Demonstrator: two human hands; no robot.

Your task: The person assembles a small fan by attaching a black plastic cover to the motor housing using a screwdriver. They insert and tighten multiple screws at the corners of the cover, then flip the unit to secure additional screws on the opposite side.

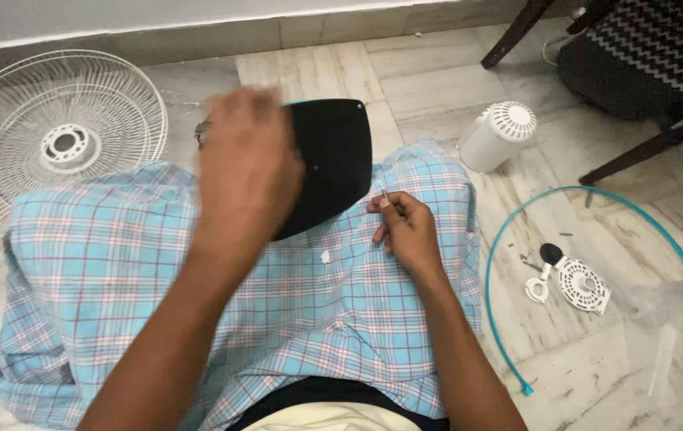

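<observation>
From the head view, your left hand (246,172) was blurred over the black blade (332,160), which lay across your lap on the checked cloth (118,263). The hand seemed to rest on or just above the blade's left edge; its fingers were smeared by motion, so I cannot tell whether they were apart or clamped on it. Your right hand (407,231) sat just to the right of the blade, fingers together and pinched on a thin screw or pin (384,195) whose tip pointed up toward the blade's edge.

My judgement is that you were at a fastening or unfastening step on the blade, with the small part held ready. The next move would call for a steady blade under your left hand and a careful line-up of the thin part with its hole, since something that small drops easily into the cloth folds.

You sat on a pale marble floor (437,88). A white fan grille (58,140) lay to your left, touching the cloth's edge. To your right stood a white motor cover (497,136), and farther right a teal ring (597,287) circled a white hub piece (583,283) and a few loose screws. Dark chair legs (517,32) stood near the far wall.
</observation>
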